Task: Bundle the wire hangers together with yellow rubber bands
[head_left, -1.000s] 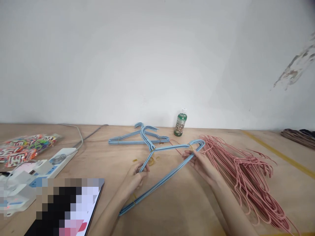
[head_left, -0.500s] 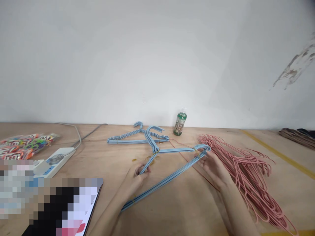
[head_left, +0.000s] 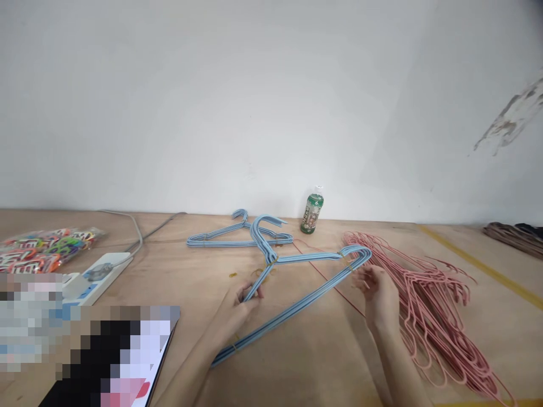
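Left hand [head_left: 237, 311] pinching blue hangers [head_left: 297, 308]; right hand [head_left: 379, 295] open, empty, just beside them, pink hangers [head_left: 441, 316] at three o'clock.

We have a plywood counter [head_left: 322, 367] with blue wire hangers [head_left: 220, 242] near its back edge, just beside an upright plastic bottle [head_left: 311, 213] (green label, white cap). Pink wire hangers [head_left: 436, 305] lie heaped toward the right, a yellow tape line [head_left: 479, 265] beyond them; a white power strip [head_left: 99, 277] and a bag of colourful pieces [head_left: 46, 249] sit along the left.
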`<state>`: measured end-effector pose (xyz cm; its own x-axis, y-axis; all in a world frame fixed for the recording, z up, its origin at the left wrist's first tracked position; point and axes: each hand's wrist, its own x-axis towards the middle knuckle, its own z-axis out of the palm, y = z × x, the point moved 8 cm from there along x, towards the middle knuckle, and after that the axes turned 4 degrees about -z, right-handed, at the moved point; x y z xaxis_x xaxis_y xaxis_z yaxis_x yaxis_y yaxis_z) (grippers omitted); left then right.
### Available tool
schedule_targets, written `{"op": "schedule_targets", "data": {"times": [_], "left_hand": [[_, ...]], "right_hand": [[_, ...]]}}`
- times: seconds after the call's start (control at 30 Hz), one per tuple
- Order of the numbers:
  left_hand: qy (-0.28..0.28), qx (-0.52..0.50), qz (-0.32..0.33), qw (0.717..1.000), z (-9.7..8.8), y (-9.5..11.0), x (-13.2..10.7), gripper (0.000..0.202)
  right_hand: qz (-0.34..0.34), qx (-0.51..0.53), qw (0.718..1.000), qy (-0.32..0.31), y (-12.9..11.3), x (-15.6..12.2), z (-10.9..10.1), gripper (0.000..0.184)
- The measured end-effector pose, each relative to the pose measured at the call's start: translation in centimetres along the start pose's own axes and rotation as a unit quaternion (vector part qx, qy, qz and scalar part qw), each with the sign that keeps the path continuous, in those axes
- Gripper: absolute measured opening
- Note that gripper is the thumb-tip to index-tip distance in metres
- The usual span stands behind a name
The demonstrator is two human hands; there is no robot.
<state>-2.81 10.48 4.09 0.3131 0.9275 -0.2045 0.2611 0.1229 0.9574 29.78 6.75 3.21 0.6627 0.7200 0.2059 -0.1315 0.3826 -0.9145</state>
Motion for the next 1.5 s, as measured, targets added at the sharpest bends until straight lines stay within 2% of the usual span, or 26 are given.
{"op": "schedule_targets", "data": {"times": [0.07, 0.13, 0.2, 0.27, 0.47, 0.63, 0.77, 1.03, 1.13, 1.2, 1.27, 1.3, 1.33, 1.4, 1.43, 1.5], "left_hand": [[-0.021, -0.014, -0.013, 1.0, 0.1, -0.2, -0.1, 0.014], [-0.046, -0.022, -0.023, 0.998, 0.2, -0.4, -0.1, 0.015], [-0.069, -0.028, -0.028, 0.997, 0.3, -0.5, -0.1, 0.015], [-0.09, -0.029, -0.034, 0.995, 0.5, -0.7, -0.1, 0.015], [-0.12, -0.029, -0.036, 0.992, 1.0, -1.1, 0.0, 0.014], [-0.113, -0.019, -0.035, 0.993, 0.7, -1.0, -0.1, 0.011], [-0.129, -0.003, -0.002, 0.992, 0.6, -0.3, -0.4, 0.009], [-0.094, 0.025, 0.001, 0.995, -0.3, 0.2, -0.3, 0.01], [-0.09, 0.049, -0.007, 0.995, -0.6, 0.2, -0.3, 0.009], [-0.092, 0.067, -0.01, 0.993, -0.6, 0.3, -0.5, 0.007], [-0.099, 0.089, -0.012, 0.991, -0.4, 0.4, -0.7, 0.007], [-0.103, 0.101, -0.014, 0.99, -0.3, 0.4, -0.7, 0.008], [-0.105, 0.111, -0.017, 0.988, -0.1, 0.3, -0.8, 0.009], [-0.106, 0.13, -0.028, 0.985, 0.0, 0.0, -0.8, 0.012], [-0.106, 0.135, -0.035, 0.985, 0.1, -0.2, -0.7, 0.014], [-0.104, 0.138, -0.05, 0.984, 0.1, -0.6, -0.6, 0.018]], "right_hand": [[0.085, 0.008, 0.992, -0.089, 1.6, 0.2, 1.1, 0.028], [0.162, 0.059, 0.968, -0.18, 2.6, -0.3, 2.3, 0.029], [0.207, 0.129, 0.94, -0.238, 2.7, -1.0, 3.2, 0.027], [0.221, 0.176, 0.922, -0.266, 2.3, -1.4, 3.6, 0.028], [0.226, 0.209, 0.902, -0.303, 1.6, -1.5, 4.0, 0.038], [0.251, 0.195, 0.894, -0.315, 2.2, -1.7, 4.3, 0.025], [0.262, 0.178, 0.898, -0.305, 2.8, -1.8, 3.9, 0.026], [0.222, 0.123, 0.942, -0.22, 3.6, 0.0, 1.8, 0.025], [0.178, 0.092, 0.965, -0.169, 2.5, 1.2, 0.8, 0.023], [0.137, 0.055, 0.977, -0.155, 0.8, 1.5, 0.5, 0.036], [0.098, -0.051, 0.976, -0.186, -1.0, 1.3, 0.7, 0.051], [0.078, -0.131, 0.963, -0.225, -1.7, 0.8, 1.0, 0.052], [0.059, -0.213, 0.935, -0.276, -2.3, 0.2, 1.5, 0.048], [0.035, -0.339, 0.86, -0.38, -2.6, -1.2, 2.2, 0.038], [0.033, -0.373, 0.825, -0.423, -2.5, -1.9, 2.2, 0.036], [0.046, -0.4, 0.788, -0.467, -2.0, -2.7, 1.6, 0.036]]}}
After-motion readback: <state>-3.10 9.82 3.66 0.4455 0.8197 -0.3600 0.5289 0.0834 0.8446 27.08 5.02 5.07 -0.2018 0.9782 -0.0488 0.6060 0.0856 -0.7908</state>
